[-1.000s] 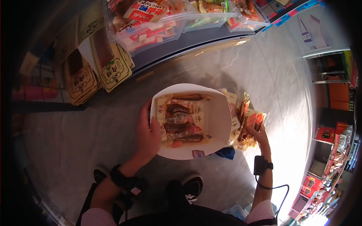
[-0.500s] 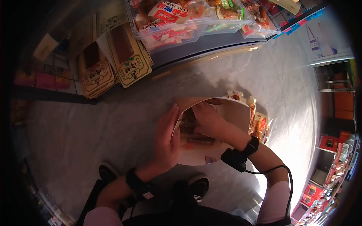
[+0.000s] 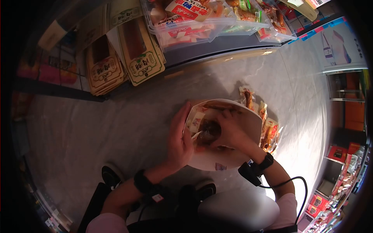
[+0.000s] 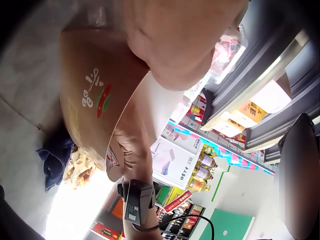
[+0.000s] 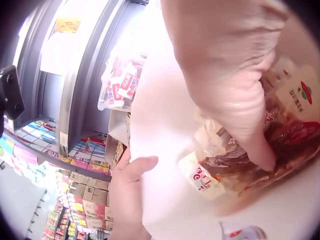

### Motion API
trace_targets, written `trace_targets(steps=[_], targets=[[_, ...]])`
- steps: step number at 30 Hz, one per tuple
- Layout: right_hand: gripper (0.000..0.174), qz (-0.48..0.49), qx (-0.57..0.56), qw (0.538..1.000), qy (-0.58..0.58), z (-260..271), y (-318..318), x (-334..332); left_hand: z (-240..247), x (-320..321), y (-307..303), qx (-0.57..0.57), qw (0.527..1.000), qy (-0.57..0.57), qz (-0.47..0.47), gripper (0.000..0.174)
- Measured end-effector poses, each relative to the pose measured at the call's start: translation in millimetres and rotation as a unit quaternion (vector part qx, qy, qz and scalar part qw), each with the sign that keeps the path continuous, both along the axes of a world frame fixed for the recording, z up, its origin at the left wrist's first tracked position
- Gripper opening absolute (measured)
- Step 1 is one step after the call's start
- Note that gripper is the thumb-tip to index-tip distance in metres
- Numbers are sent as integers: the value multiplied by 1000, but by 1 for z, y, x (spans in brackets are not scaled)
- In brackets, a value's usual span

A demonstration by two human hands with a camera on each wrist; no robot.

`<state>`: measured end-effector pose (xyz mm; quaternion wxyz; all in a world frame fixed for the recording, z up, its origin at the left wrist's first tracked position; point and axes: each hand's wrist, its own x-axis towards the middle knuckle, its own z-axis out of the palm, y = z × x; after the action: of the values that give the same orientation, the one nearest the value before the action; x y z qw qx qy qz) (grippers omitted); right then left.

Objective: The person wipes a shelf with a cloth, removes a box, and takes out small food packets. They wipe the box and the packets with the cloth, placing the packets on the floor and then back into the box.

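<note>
A white-lined paper tub with a brown printed outside stands tilted in front of me. My left hand holds its left wall, the thumb over the rim in the right wrist view. Inside the tub is my right hand, its thumb and fingers spread around sealed snack packets. The thumb presses on the glossy dark-brown packets in the right wrist view; the fingertips are partly hidden there. More packets lie on the floor just right of the tub.
Clear plastic bins of packaged snacks sit on a shelf ahead. Flat beige packs stand at its left end. Stocked shelves line the right side. Dark blue cloth lies near the tub. Grey floor surrounds it.
My right hand has gone from the floor pile, where it gripped packets, into the tub, and has since shifted slightly within it. The left hand stays on the tub wall. The view has shifted.
</note>
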<state>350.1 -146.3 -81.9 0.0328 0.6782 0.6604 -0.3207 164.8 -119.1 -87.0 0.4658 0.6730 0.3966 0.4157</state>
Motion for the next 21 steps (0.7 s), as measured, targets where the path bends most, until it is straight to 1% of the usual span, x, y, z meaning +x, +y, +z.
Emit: trace_targets(steps=[1,2,4,5,7,8,10,11,13,14,16,17,19,20,21], targets=[[77,24,43,998,-23,1,-2,2,-1,2,0,-11,1000,-3,5,48],[77,22,44,999,-24,0,-3,3,-3,3,1,-11,1000,-4,3,48],[60,-31,-58,996,68,-1,-3,4,-6,4,2,-3,1000,7,13,45],[60,-33,-57,995,68,-2,-2,6,-6,4,3,-3,1000,7,11,45],[48,-55,-53,988,131,-2,-1,11,-6,3,6,-10,1000,14,9,45],[48,-55,-53,988,132,3,-2,13,-6,2,7,-9,1000,15,9,45],[44,-61,35,986,151,29,-1,16,-6,1,9,-33,999,12,3,45],[44,-61,35,986,152,42,-2,17,-6,1,10,-33,999,12,3,45],[43,-178,78,949,246,67,-7,21,-8,3,10,-70,997,1,13,45],[43,-180,78,950,244,76,-11,25,-8,3,11,-71,997,-1,11,45],[43,-232,135,923,277,91,-20,37,-7,3,15,-99,995,6,8,45],[40,-288,145,891,321,94,-25,43,-6,3,16,-99,995,3,4,45],[39,-374,139,822,406,107,-36,56,-4,4,17,-98,995,25,20,43],[39,-396,180,793,427,104,-42,61,-6,4,17,-100,995,20,14,43],[39,-400,183,793,421,98,-51,70,-8,5,17,-110,994,15,26,43]])
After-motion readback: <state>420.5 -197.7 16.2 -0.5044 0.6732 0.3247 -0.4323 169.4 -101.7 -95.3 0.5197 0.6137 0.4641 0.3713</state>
